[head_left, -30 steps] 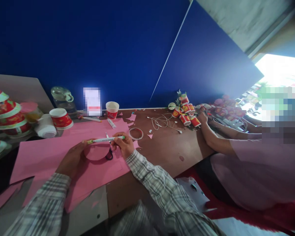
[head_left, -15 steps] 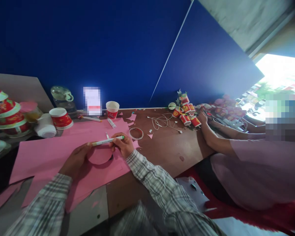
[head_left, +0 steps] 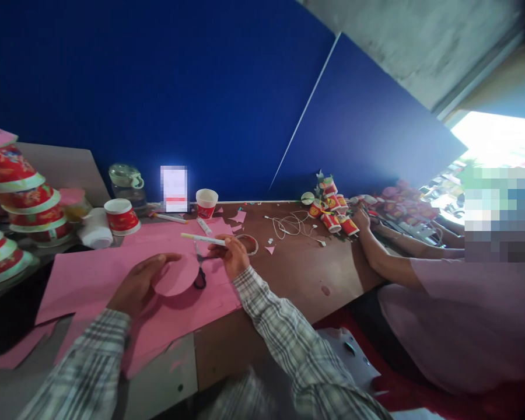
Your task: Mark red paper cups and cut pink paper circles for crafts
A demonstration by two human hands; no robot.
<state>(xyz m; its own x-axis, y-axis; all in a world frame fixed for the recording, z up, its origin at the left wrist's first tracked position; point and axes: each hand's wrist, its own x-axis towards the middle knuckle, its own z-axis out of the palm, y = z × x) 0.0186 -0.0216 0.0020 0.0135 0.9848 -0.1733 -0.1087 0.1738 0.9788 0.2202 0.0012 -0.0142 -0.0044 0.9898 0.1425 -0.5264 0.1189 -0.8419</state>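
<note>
My left hand [head_left: 136,284] has its thumb and fingers pinched on the edge of a round pink paper disc [head_left: 178,277]. In my right hand [head_left: 236,256] is a slim white marker pen [head_left: 202,238], its yellowish end pointing left. The pen is level above the work, apart from the disc. Beneath both hands spreads a large pink paper sheet [head_left: 96,265]. Scissors [head_left: 200,281] with dark handles lie on it, just right of the disc and partly covered by my right hand. A roll of tape [head_left: 254,245] shows behind my right fingers.
Stacked red paper cups [head_left: 30,195] crowd the left side. Along the back stand a clear jar [head_left: 126,189], a lit screen [head_left: 174,189] and a cup [head_left: 206,203]. White earphones [head_left: 289,224] and paper scraps lie rightward. A co-worker's arm [head_left: 380,256] reaches in near small cups [head_left: 332,207].
My right hand has drawn the marker pen rightward, away from my left hand, which touched its left end before. The disc and scissors show more fully. The whole view has shifted slightly.
</note>
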